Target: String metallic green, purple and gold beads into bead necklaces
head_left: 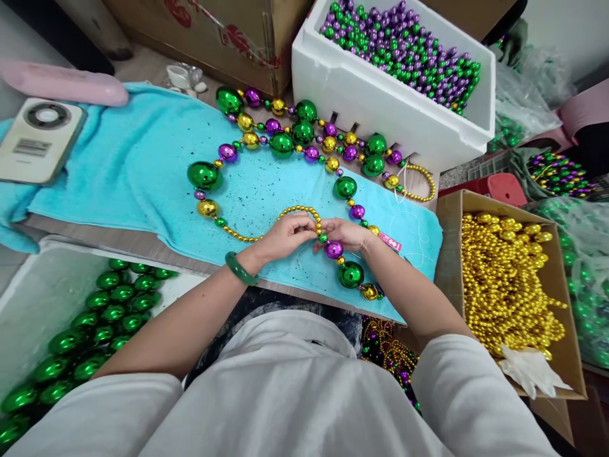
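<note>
My left hand (pixel 285 236) and my right hand (pixel 346 233) meet at the near middle of a turquoise towel (pixel 143 171). Both pinch the same spot of a bead necklace (pixel 285 143), where a strand of small gold beads (pixel 299 209) joins larger green, purple and gold balls. A purple ball (pixel 333 249) and a big green ball (pixel 351 274) hang just below my right fingers. The necklace loops away across the towel toward the white box. A green bangle (pixel 240 269) circles my left wrist.
A white foam box (pixel 380 108) of small purple and green beads stands behind the towel. A cardboard box (pixel 566 343) of gold bead strands is at right. A white bin (pixel 42 298) of big green balls is at left. A white device (pixel 40 136) lies far left.
</note>
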A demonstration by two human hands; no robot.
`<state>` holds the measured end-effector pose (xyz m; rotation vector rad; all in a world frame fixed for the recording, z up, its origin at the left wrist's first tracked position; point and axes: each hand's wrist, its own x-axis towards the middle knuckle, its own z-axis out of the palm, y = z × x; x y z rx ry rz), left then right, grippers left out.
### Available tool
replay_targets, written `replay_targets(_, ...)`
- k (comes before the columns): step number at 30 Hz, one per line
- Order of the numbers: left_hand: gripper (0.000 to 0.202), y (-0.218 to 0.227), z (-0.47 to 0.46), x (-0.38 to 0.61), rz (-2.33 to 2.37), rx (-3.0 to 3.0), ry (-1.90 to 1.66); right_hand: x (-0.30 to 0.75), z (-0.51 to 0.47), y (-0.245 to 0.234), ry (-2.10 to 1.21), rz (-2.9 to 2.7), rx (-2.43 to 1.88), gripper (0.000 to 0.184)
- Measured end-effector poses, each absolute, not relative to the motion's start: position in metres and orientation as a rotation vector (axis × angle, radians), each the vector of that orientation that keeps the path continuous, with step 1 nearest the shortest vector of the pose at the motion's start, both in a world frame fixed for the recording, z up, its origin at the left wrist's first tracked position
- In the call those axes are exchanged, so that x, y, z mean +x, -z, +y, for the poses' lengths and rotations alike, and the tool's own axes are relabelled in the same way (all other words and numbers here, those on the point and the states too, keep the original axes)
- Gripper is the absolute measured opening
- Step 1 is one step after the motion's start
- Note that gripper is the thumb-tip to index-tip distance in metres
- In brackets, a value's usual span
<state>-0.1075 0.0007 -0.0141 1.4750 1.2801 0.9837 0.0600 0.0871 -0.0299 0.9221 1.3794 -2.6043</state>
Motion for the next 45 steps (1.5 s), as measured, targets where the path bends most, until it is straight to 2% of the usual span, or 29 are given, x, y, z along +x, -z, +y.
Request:
replay_targets(4, 0.013, 0.021, -0.002, -0.107, 1.336, 1.401, -0.979, 0.061, 0.086, 0.028, 2.523, 1.391, 1.025, 0.015)
replay_targets(9, 0.011, 0.031, -0.005, -0.103, 1.441, 1.393, -0.970, 0.070, 0.094, 0.009, 2.088, 1.882, 1.279, 0.009)
replay_targets(11, 0.013, 0.032, -0.007, -0.101, 1.474, 1.432, -0.947, 0.075, 0.099, -0.002, 2.022, 1.964, 1.318, 0.011)
replay_targets(13, 0.015, 0.034, -0.007, -0.099, 1.491, 1.485, -0.923, 0.078, 0.101, -0.010, 2.184, 1.882, 1.387, 0.016)
replay_targets(17, 0.015, 0.034, -0.008, -0.093, 1.535, 1.549, -0.876, 0.075, 0.096, -0.011, 2.727, 1.485, 1.447, 0.028)
replay_targets(19, 0.015, 0.034, -0.009, -0.091, 1.576, 1.568, -0.843, 0.072, 0.092, -0.006, 2.800, 1.387, 1.378, 0.032)
replay_targets(27, 0.018, 0.037, -0.013, -0.087, 1.798, 1.621, -0.750, 0.067, 0.088, 0.018, 2.669, 1.459, 1.740, 0.042)
replay_targets(36, 0.019, 0.039, -0.016, -0.088, 1.845, 1.619, -0.734, 0.061, 0.083, 0.027, 2.481, 1.629, 1.961, 0.038)
replay_targets(42, 0.014, 0.038, -0.015, -0.096, 1.777, 1.332, -1.031, 0.061, 0.084, 0.023, 2.547, 1.710, 1.871, 0.032)
replay_targets(45, 0.015, 0.034, -0.014, -0.098, 1.695, 1.028, -1.111, 0.065, 0.087, 0.017, 2.413, 1.905, 1.833, 0.027)
